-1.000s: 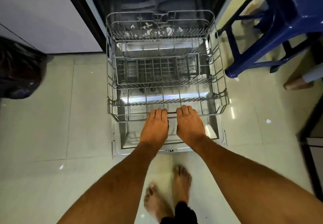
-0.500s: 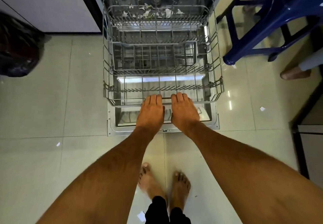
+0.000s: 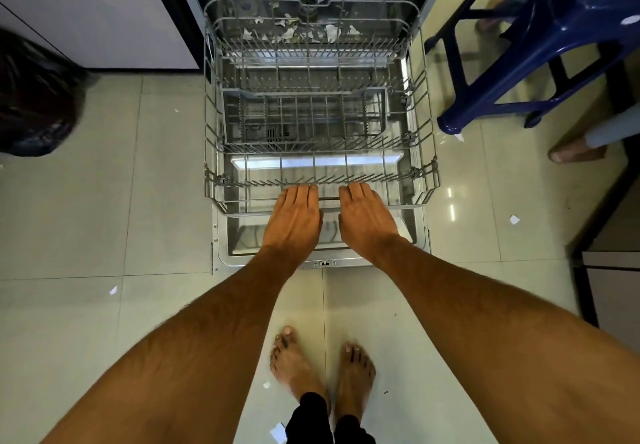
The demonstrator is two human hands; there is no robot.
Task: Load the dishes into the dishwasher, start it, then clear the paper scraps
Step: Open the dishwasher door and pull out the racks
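Note:
The dishwasher stands open with its door [image 3: 346, 260] folded down to the floor. Its wire lower rack [image 3: 424, 152] is pulled out over the door and holds no dishes. A grey cutlery basket [image 3: 304, 116] sits in the middle of the rack. Torn paper scraps [image 3: 287, 33] lie at the rack's far end. My left hand [image 3: 294, 218] and my right hand [image 3: 365, 218] sit side by side on the rack's front rail, fingers hooked over the wire. More scraps lie on the tiles, including ones at the left [image 3: 113, 290] and the right [image 3: 514, 219].
A blue plastic stool [image 3: 554, 45] stands right of the dishwasher, with another person's foot [image 3: 575, 150] beside it. A black bag [image 3: 34, 97] sits on the floor at the left below a white cabinet [image 3: 86, 10]. My bare feet [image 3: 322, 367] stand before the door.
My head has pulled back a little, so the rack and door sit higher in view. Both hands have stayed on the front rail throughout.

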